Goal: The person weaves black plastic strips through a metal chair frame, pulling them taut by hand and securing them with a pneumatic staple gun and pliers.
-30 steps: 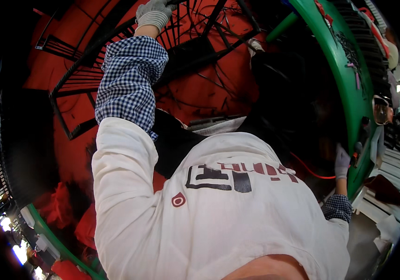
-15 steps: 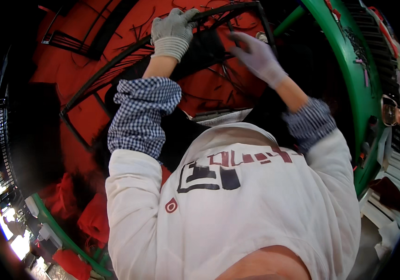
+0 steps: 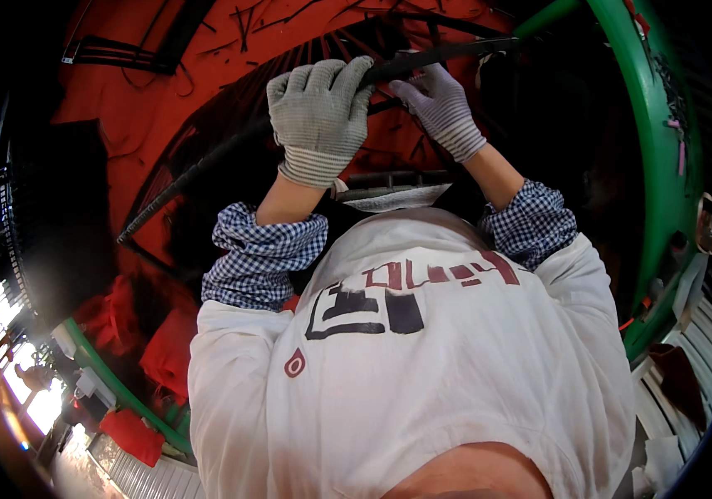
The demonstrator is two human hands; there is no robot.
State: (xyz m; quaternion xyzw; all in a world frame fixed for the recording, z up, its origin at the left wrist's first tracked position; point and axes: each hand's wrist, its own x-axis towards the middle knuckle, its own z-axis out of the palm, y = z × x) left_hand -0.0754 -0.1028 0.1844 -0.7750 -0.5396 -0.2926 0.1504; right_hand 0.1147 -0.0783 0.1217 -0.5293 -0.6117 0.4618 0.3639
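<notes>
A long black frame (image 3: 206,160) with thin dark strands strung across it slants over the upper middle of the view. My left hand (image 3: 320,116), in a grey knitted glove, is wrapped round its near bar, the thumb lying along the top. Just right of it, my right hand (image 3: 440,108), in a pale glove with a striped cuff, is closed in a pinch close under the same bar. What its fingertips hold is hidden by the bar and too dark to make out.
Red sheeting (image 3: 231,58) strewn with loose dark strips lies beneath the frame. Another black frame piece (image 3: 119,55) rests at the upper left. Green curved rails (image 3: 645,125) run along the right and lower left (image 3: 123,391). Red cloth (image 3: 165,349) lies at the left.
The frame has tilted, its near bar coming closer to me. My left hand has come down and toward me with it. My right hand has moved left, from spread fingers to a pinch by the bar.
</notes>
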